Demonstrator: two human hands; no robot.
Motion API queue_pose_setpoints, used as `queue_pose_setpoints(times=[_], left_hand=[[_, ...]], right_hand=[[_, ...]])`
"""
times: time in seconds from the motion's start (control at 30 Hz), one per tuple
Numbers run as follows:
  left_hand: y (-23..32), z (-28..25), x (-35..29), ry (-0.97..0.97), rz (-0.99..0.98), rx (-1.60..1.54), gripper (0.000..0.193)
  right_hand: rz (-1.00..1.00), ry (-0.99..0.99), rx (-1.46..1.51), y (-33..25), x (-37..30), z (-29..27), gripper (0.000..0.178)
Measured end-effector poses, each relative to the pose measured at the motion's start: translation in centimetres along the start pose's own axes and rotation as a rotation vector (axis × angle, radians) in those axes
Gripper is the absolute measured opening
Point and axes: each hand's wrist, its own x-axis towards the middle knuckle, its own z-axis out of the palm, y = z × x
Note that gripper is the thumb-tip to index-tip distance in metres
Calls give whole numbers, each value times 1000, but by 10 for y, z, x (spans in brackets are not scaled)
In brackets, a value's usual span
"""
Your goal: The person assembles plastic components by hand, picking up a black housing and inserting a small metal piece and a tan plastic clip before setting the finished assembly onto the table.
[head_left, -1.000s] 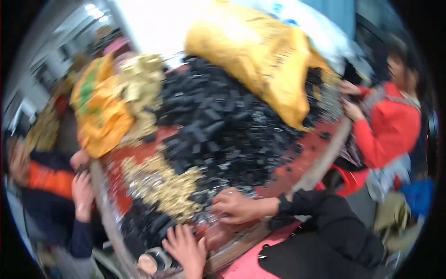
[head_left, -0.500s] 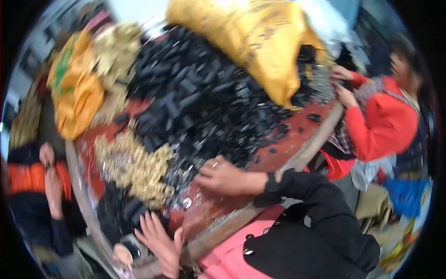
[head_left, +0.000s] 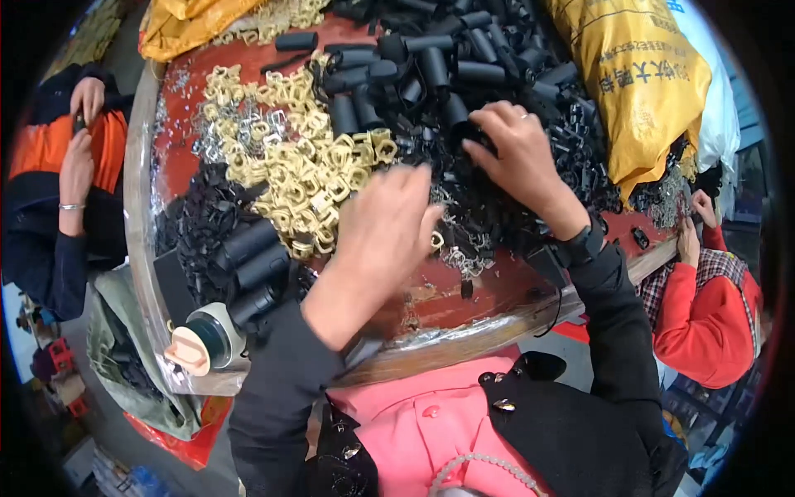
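Note:
My right hand (head_left: 523, 161) reaches over the heap of black parts, its thumb and fingers curved and apart. Its fingertips are next to a black plastic tube (head_left: 454, 109), and nothing shows held between them. To its left, my left hand (head_left: 379, 228) hovers at the right side of a pile of pale gold metal rings (head_left: 310, 178). Motion smears its fingers, so whether it holds anything is hidden. Small silver metal pieces (head_left: 468, 253) lie on the red tabletop (head_left: 472, 298), between and below the hands.
A yellow woven sack (head_left: 638, 74) lies at the right, with another orange sack (head_left: 186, 25) far left. A cup with a pale lid (head_left: 203, 340) stands at the near left corner beside black tubes (head_left: 252, 257). People sit at left, in orange (head_left: 50, 157), and right, in red (head_left: 704, 306).
The view has shifted. My left hand has left the near left edge, moving up and right to the gold rings. My right hand has moved farther in, over the black tubes.

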Motion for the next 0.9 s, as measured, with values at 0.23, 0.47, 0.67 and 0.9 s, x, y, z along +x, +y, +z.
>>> queue_pose_setpoints(times=[0.23,0.47,0.67,0.9], left_hand=[[10,36,38,-12,51,17,32],[45,70,48,-118,58,-472,25],[43,74,14,-157,-271,-1128,30],[17,62,-52,-46,-633,-1865,29]], right_hand=[[162,143,-468,48,-25,-22,29],[299,135,-8,60,-72,-23,22],[429,168,739,-26,-72,-29,25],[33,-84,707,-79,-89,-16,32]])
